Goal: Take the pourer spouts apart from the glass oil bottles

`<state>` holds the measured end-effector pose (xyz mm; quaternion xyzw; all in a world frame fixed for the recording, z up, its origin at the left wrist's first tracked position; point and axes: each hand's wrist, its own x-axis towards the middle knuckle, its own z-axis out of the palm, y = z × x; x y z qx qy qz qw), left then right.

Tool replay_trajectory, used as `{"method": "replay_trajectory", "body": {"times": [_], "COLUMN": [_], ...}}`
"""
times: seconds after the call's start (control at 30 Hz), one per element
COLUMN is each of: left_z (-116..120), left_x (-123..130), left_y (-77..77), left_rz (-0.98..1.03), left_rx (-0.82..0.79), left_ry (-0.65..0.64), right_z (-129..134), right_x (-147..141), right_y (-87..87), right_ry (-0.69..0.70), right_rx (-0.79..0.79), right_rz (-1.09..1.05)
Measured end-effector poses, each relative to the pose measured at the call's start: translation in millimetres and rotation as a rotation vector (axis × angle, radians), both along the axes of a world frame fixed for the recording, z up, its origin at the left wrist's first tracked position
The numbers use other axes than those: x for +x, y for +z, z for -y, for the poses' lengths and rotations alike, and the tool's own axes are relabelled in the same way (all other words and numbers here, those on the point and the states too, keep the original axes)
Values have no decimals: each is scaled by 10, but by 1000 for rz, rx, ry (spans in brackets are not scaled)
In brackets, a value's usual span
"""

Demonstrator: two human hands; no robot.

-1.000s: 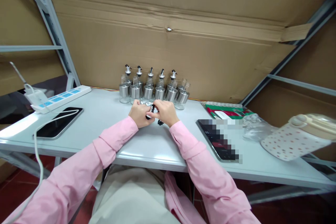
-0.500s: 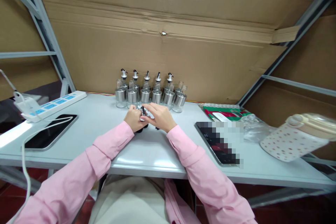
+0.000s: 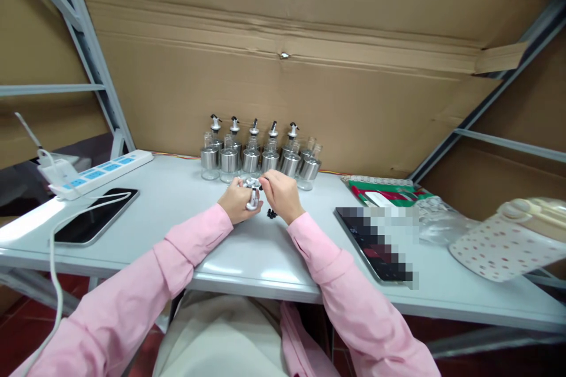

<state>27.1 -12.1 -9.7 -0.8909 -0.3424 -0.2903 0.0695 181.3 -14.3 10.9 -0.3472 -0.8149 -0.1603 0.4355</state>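
The left hand (image 3: 237, 200) grips one silver spout (image 3: 253, 200) above the table (image 3: 265, 253); the right hand (image 3: 283, 195) curls close beside it, its grip impossible to tell. Behind stand twelve bottles (image 3: 251, 161), five topped with pourers (image 3: 273, 128). Of two phones, the right one (image 3: 369, 247) reads "00", otherwise pixelated; the power strip's (image 3: 104, 174) blue labels are illegible.

A phone (image 3: 98, 218) lies beside the white power strip (image 3: 104, 174), its cable (image 3: 56, 265) apparently crossing the screen.
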Motion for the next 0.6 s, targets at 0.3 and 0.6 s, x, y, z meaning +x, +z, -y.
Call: {"method": "replay_trajectory", "body": {"times": [0.3, 0.6], "left_z": [-103, -156], "left_x": [-183, -183], "left_y": [38, -17], "left_rz": [255, 267], "left_rx": [16, 6], "left_ry": [153, 160], "right_z": [-223, -330], "right_x": [171, 442], "right_y": [-41, -1], "right_ry": [-130, -408], "right_rx": [-363, -787], "right_rz": [-161, -165]}}
